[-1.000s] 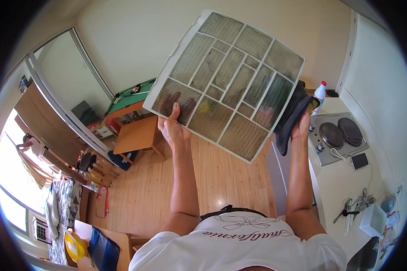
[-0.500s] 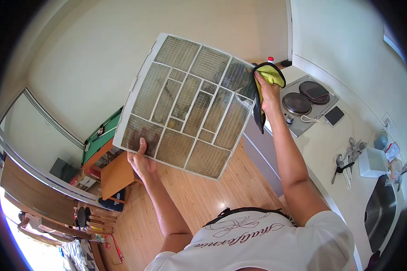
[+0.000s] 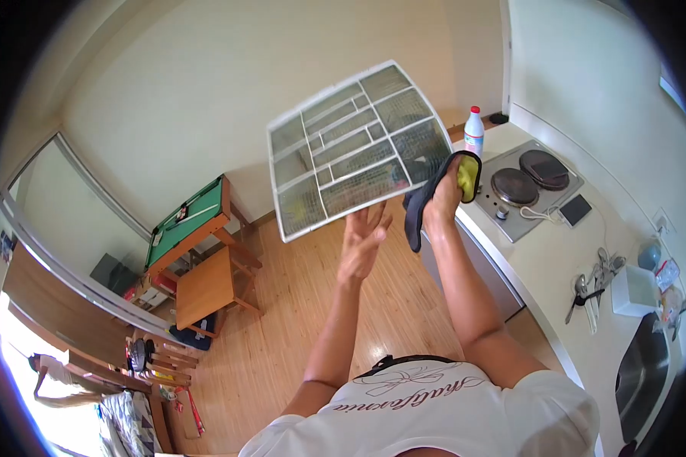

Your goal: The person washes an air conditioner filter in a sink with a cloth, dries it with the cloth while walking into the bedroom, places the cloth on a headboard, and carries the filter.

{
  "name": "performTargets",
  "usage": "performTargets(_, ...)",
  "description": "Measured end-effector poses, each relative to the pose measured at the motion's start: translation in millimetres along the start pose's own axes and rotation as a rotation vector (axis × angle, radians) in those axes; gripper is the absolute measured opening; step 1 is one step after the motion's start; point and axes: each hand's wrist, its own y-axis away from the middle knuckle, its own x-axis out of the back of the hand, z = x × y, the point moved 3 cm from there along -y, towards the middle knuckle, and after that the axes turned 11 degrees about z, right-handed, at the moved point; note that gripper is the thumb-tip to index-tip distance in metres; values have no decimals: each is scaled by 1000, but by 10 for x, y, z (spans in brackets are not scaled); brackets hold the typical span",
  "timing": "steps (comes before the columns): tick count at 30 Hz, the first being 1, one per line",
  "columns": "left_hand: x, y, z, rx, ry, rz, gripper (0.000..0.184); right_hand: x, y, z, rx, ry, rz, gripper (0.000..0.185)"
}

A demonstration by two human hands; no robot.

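Note:
An air conditioner filter (image 3: 343, 145), a white plastic frame with mesh panels, is held up tilted in front of me. My right hand (image 3: 443, 204) grips its right corner together with a dark-and-yellow cloth (image 3: 469, 177); part of the cloth hangs below the hand. Under the filter's lower edge is my left hand (image 3: 364, 242), its fingers spread and pointing up. Those fingertips pass partly behind the frame, and I cannot tell whether they touch it.
On the counter (image 3: 537, 263) at right are a white bottle with a red cap (image 3: 474, 131), a two-plate cooktop (image 3: 515, 187), a phone (image 3: 575, 209), spoons (image 3: 583, 293), a white container (image 3: 634, 292) and a sink (image 3: 639, 369). A small pool table (image 3: 189, 221) and a wooden table (image 3: 206, 293) stand left.
The filter has turned and tilted flatter. My left hand has come off its lower-left corner and moved right. My right hand, still with the cloth, has moved slightly down.

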Motion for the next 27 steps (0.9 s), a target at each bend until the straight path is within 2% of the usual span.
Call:
performTargets(1,-42,-74,19,-39,75,17,63,60,86,43,-16,8,-9,29)
performTargets(2,-38,-163,58,-51,70,33,63,76,203,90,-126,42,-120,27)
performTargets(3,20,-270,87,-21,319,187,60,103,329,135,-234,72,-229,25)
performTargets(4,75,-347,104,9,569,333,57,150,438,158,-248,74,-232,25)
performTargets(6,237,-459,141,-7,570,403,50,203,638,185,-282,238,-323,24)
performTargets(7,336,-495,138,-14,493,477,47,269,723,162,-344,269,-345,15)
performTargets(8,450,-526,124,-20,416,550,45,395,720,164,-346,270,-348,15)
performTargets(10,573,-542,189,-44,381,593,44,679,634,203,-385,490,-376,17)
performTargets(11,513,-508,303,-111,357,566,45,719,597,127,-384,492,-376,17)
performTargets(13,285,-386,529,-170,315,561,49,749,540,-24,-288,844,-607,30)
performTargets(14,263,-358,559,-169,313,563,49,790,472,-56,-284,819,-593,39)
performTargets(17,222,-290,661,-171,252,536,49,770,287,-9,-472,339,-426,32)
performTargets(20,144,-231,702,-127,229,473,48,540,197,-61,-398,401,-333,33)
performTargets(21,109,-211,717,-123,202,441,47,300,466,-214,-229,472,-289,34)
performTargets(22,66,-187,723,-115,201,439,47,310,421,-196,-226,471,-281,34)
performTargets(24,-6,-146,745,-132,173,486,47,162,419,-123,-411,264,-408,37)
performTargets(27,-35,-146,779,-144,166,483,47,160,482,-167,-321,340,-401,35)
